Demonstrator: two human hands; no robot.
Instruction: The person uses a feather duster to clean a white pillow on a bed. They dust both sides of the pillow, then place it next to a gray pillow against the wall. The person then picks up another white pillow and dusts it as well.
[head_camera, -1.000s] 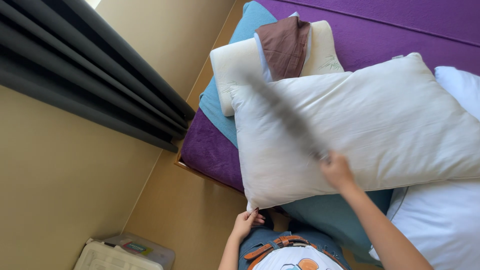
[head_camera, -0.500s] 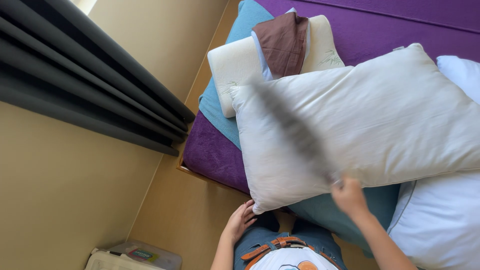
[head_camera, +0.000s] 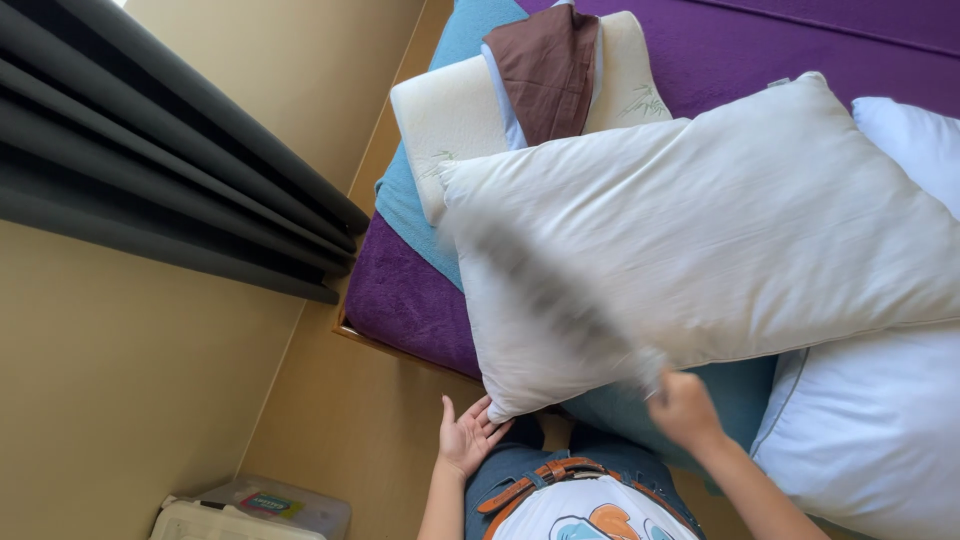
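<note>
My left hand (head_camera: 468, 438) lies open, palm up, fingertips touching the lower corner of the big white pillow (head_camera: 700, 230) at about 6 o'clock in the view. My right hand (head_camera: 685, 408) has its grip closed around a thin stick (head_camera: 560, 300), blurred, which runs up toward 10 o'clock across the pillow's face. The pillow rests on the purple bed (head_camera: 410, 300), overlapping a cream foam pillow (head_camera: 450, 115) at 12 o'clock that bears a folded brown cloth (head_camera: 548, 65). Another white pillow (head_camera: 870, 430) sits at 4 o'clock.
</note>
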